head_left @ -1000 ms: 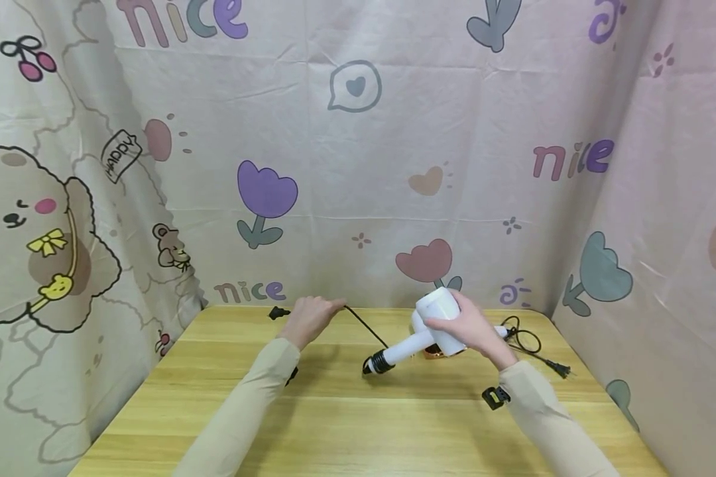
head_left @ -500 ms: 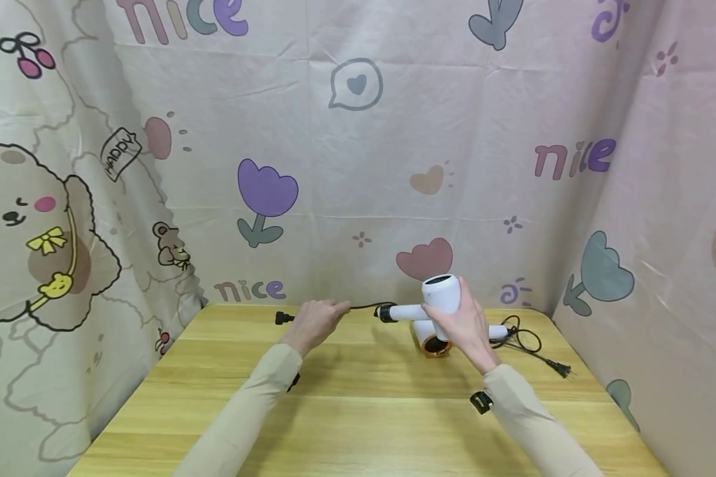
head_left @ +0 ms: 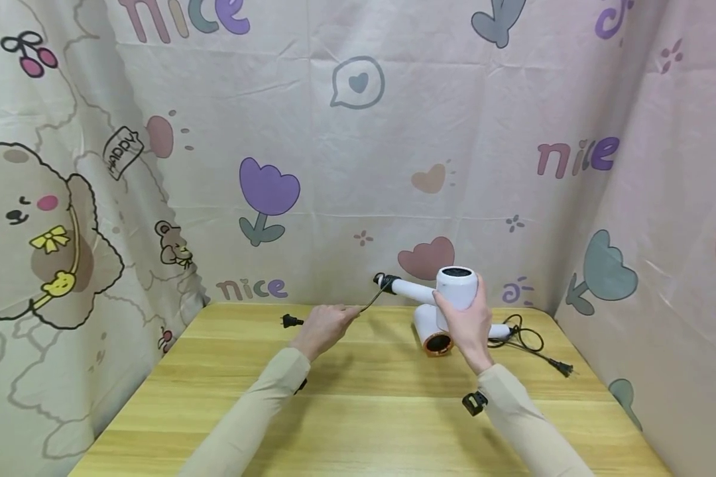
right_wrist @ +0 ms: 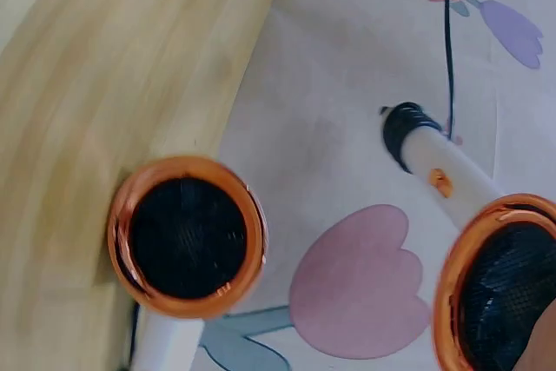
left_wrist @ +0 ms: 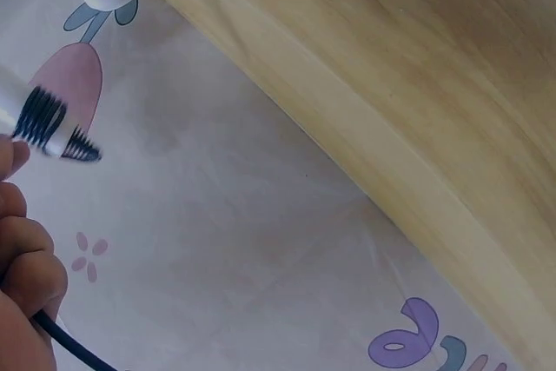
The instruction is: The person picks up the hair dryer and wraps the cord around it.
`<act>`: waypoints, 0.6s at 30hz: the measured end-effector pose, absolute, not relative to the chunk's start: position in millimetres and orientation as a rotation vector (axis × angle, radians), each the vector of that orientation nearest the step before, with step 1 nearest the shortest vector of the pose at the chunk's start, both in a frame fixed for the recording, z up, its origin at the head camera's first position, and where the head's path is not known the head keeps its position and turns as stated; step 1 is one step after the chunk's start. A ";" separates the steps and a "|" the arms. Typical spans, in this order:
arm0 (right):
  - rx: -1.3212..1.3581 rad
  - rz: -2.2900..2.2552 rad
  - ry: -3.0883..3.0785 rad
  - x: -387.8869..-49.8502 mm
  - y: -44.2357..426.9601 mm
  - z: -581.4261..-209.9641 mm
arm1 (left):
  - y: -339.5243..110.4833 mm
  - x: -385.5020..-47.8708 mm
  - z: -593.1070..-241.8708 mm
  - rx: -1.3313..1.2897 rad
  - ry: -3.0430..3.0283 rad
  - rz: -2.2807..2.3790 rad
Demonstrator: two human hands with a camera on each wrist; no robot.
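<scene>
We've got a white hair dryer (head_left: 457, 289) up over the bench (head_left: 358, 424), and our right hand (head_left: 467, 324) has its barrel, thumb on one side and fingers clamped round the other. The barrel's roughly upright with a dark grille on top, and the handle (head_left: 416, 292) sticks out to the left, tipped a bit upward, with black coils (head_left: 387, 283) round its end. Our left hand (head_left: 324, 327) has its fingers curled on the black cord (head_left: 368, 305), which slants up from there to the handle end. The plug (head_left: 289, 320) pokes out past the other side of that hand. There's a second dryer (head_left: 426, 329) lying on the bench, copper-rimmed opening facing us, and its thin lead (head_left: 536, 340) loops off right to a two-pin plug (head_left: 561, 367). Behind it all hangs a printed curtain (head_left: 346, 165).
</scene>
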State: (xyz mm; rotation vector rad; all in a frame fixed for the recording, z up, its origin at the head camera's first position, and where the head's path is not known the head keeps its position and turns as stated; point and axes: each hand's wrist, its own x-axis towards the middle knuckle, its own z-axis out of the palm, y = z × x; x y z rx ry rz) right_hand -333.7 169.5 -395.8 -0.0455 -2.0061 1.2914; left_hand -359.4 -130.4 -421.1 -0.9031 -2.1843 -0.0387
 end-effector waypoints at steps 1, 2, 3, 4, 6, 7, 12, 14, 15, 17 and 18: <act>-0.063 1.345 -1.973 -334.2 169.8 -396.1 | -130.2 -359.3 -421.1 -0.897 -2.182 -0.042; -0.081 1.397 -1.941 -334.7 170.3 -396.2 | -130.0 -358.9 -420.9 -0.895 -2.180 -0.051; -0.101 1.447 -1.912 -335.4 170.9 -396.4 | -129.9 -358.7 -421.0 -0.890 -2.181 -0.056; -0.122 1.499 -1.884 -336.0 171.6 -396.3 | -129.5 -358.4 -421.0 -0.885 -2.181 -0.062; -0.160 1.609 -1.825 -338.1 173.0 -396.8 | -128.5 -358.2 -421.5 -0.879 -2.183 -0.065; -0.167 1.675 -1.787 -339.5 173.7 -396.8 | -127.9 -358.0 -421.7 -0.879 -2.183 -0.073; -0.200 2.014 -1.598 -343.9 176.0 -397.2 | -125.5 -357.6 -425.7 -0.876 -2.175 -0.092; -0.227 2.099 -1.569 -343.6 176.9 -397.7 | -125.2 -357.5 -428.1 -0.867 -2.176 -0.100; -0.239 2.130 -1.561 -343.3 177.5 -398.1 | -125.0 -357.6 -429.3 -0.862 -2.173 -0.101; -0.260 2.185 -1.540 -342.8 178.3 -398.3 | -124.6 -357.5 -431.3 -0.855 -2.159 -0.109; -0.263 2.209 -1.530 -342.6 178.5 -398.2 | -124.3 -357.3 -432.1 -0.853 -2.149 -0.113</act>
